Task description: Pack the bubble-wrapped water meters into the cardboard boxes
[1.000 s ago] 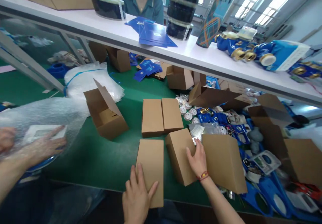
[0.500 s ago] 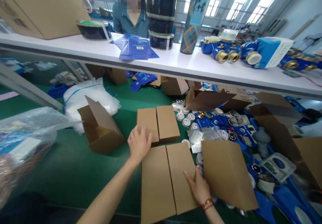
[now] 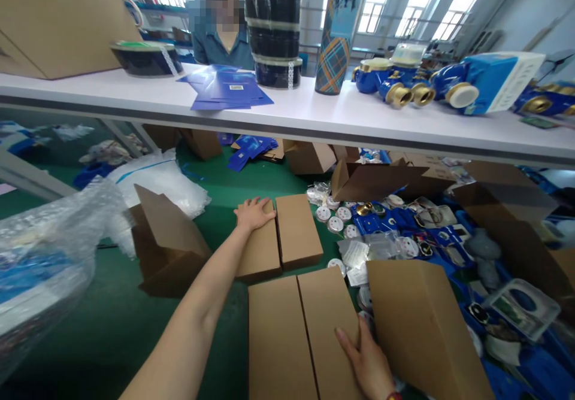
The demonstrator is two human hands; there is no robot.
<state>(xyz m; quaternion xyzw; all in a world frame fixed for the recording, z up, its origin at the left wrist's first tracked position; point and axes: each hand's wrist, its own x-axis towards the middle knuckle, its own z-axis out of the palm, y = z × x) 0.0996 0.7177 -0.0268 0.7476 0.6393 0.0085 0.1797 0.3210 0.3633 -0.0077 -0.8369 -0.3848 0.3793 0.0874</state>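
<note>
My left hand reaches forward and lies flat on the far end of a closed brown carton, which sits side by side with a second closed carton on the green table. Nearer me, two more closed cartons lie pressed together. My right hand rests against the right edge of the right one, fingers spread. An open carton with its flap raised stands at the left.
A large tilted carton stands just right of my right hand. Blue meter parts and white dials litter the right side. Bubble wrap fills the left. A white shelf spans above; a person stands behind it.
My left hand has moved from the near carton forward onto the far left carton. The two near cartons now lie side by side, and the view has shifted closer.
</note>
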